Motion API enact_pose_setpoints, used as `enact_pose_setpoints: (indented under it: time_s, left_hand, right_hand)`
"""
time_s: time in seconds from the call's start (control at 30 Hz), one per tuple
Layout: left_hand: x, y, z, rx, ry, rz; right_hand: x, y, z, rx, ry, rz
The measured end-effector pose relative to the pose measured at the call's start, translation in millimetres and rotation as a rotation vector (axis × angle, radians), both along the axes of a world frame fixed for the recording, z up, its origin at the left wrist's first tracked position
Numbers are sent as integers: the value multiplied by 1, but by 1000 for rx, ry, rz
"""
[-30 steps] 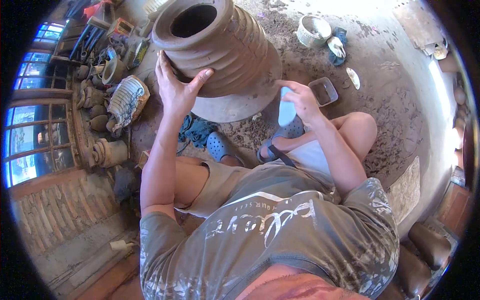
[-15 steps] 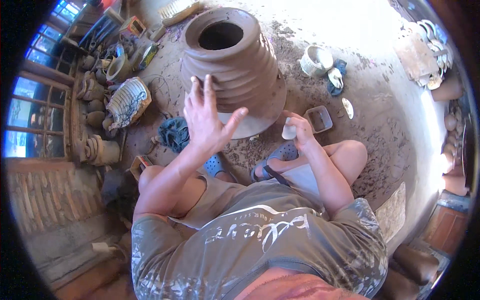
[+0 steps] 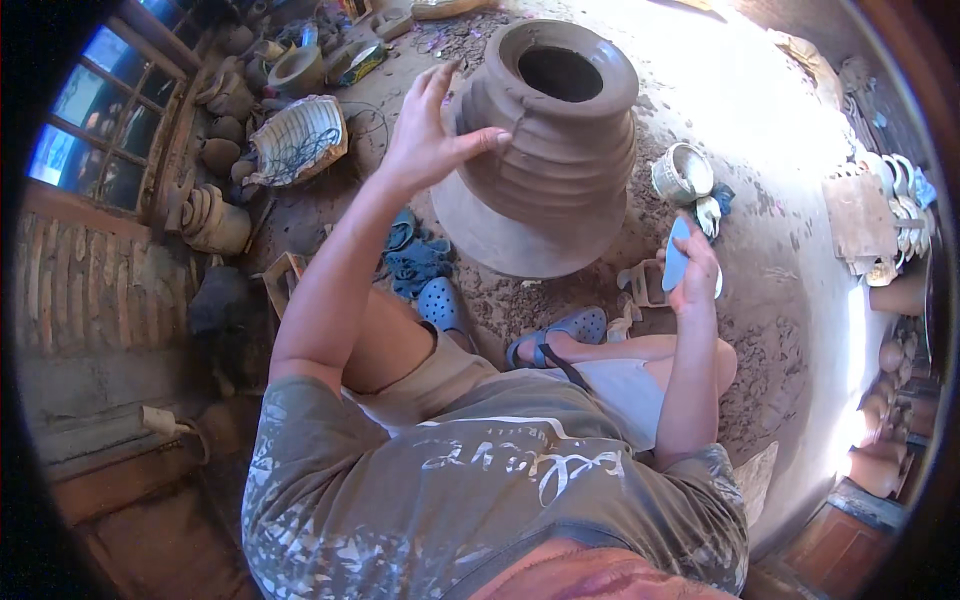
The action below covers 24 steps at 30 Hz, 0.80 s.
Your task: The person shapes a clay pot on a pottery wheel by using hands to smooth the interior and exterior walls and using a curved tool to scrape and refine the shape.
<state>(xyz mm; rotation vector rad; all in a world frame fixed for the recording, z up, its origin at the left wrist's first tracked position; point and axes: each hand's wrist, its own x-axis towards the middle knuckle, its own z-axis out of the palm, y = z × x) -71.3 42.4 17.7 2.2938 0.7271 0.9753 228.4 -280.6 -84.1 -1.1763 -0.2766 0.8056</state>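
A large brown clay pot [image 3: 560, 165] with ridged sides, a wide rim and a dark opening stands upright on a round grey base [image 3: 520, 255]. My left hand [image 3: 430, 135] is at the pot's left side, fingers spread, thumb tip by the ridges; whether it touches the clay I cannot tell. My right hand [image 3: 700, 275] grips a flat light-blue scraper [image 3: 675, 250] to the lower right of the pot. Just above that hand lie a white pail [image 3: 681, 172] and a pale glove [image 3: 708, 217] beside dark cloth. Blue rags [image 3: 415, 260] lie left of the base.
Ribbed broken pottery [image 3: 297, 140], small pots [image 3: 220, 157] and a stack of clay rings [image 3: 215, 225] line the left wall by the window. A plastic container [image 3: 640, 283] sits right of the base. More pots [image 3: 880, 440] and boards [image 3: 860, 220] stand along the right.
The pot appears farther right in the view. My left hand has left its earlier grip, spread open and risen beside the pot. My right hand with the scraper has shifted rightward.
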Motion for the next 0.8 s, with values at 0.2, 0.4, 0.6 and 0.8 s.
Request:
enact_pose_setpoints:
  time_s: [0.2,0.4,0.6,0.8]
  left_hand:
    - [27,34,-37,133,95,-158]
    - [37,-10,-40,141,71,-31]
    - [44,-27,-38,142,73,56]
    - [46,-30,-41,138,51,59]
  right_hand:
    - [-62,59,71,69,-1070,-201]
    - [-91,103,97,162,-1811,-149]
    - [-80,128,92,292,-1998,-189]
    - [-66,143,73,309,-2065,-239]
